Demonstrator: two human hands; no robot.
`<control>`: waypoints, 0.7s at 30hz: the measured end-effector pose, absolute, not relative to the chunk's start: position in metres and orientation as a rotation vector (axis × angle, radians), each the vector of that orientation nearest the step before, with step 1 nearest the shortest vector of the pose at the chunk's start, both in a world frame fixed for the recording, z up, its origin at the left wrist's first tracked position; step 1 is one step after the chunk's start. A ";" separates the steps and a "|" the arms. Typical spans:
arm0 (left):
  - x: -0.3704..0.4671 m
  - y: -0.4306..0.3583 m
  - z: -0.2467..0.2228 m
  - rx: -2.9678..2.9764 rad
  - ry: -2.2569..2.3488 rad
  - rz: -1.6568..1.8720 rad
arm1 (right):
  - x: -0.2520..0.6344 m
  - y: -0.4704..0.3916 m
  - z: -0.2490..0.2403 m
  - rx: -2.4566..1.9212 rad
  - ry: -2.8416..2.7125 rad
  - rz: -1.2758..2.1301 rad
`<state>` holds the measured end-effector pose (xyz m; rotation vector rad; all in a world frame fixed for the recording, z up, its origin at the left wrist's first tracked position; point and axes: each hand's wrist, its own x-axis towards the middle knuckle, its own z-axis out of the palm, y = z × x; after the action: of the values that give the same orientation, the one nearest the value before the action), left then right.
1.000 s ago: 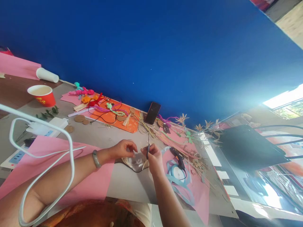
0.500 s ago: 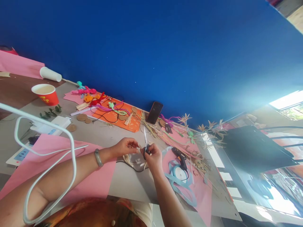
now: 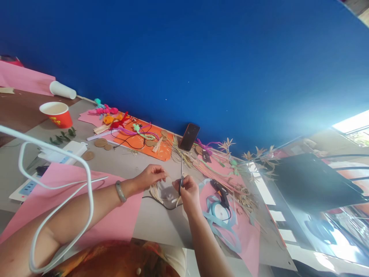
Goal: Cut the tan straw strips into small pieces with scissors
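My right hand (image 3: 189, 191) is closed round the dark handles of a pair of scissors (image 3: 181, 171), whose narrow blades point away from me and look closed together. To its left, my left hand (image 3: 151, 176) pinches a thin pale strand (image 3: 169, 176) that runs toward the right hand; its far end is hard to make out. Below the hands, a small clear sheet or bag (image 3: 167, 191) lies on the grey table, with pale dried husk strips (image 3: 155, 191) beside it. A dark cord (image 3: 170, 208) curves just under these.
A phone (image 3: 189, 137) leans on the blue wall. Rightward lie a glue gun (image 3: 221, 191), blue ribbon roll (image 3: 218, 211) and dried stems (image 3: 245, 198). Pink paper (image 3: 115, 223) spreads under my left arm. A white cable (image 3: 90, 192) loops in front, near a red paper cup (image 3: 60, 117).
My left hand has drawn a little to the left, widening the gap between the hands. The scissors have turned more upright, with their blades now lined up.
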<state>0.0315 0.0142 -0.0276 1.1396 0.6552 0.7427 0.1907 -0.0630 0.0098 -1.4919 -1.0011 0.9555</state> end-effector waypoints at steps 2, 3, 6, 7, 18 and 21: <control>0.031 0.015 -0.027 1.120 0.670 0.759 | 0.193 -0.064 0.012 -1.476 -0.991 0.956; 0.031 0.015 -0.026 1.112 0.677 0.769 | 0.195 -0.064 0.012 -1.471 -0.988 0.952; 0.030 0.016 -0.026 1.099 0.696 0.798 | 0.201 -0.065 0.011 -1.473 -0.983 0.924; 0.030 0.016 -0.026 1.099 0.700 0.803 | 0.203 -0.066 0.009 -1.477 -0.984 0.913; 0.034 0.013 -0.036 1.142 0.728 0.815 | 0.183 -0.070 0.009 -1.598 -1.212 0.780; 0.034 0.012 -0.035 1.143 0.718 0.806 | 0.181 -0.067 0.008 -1.582 -1.190 0.772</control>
<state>0.0339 0.0123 -0.0355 1.1434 0.7183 0.8064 0.1807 -0.0670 0.0080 -1.5820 -1.1905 0.7718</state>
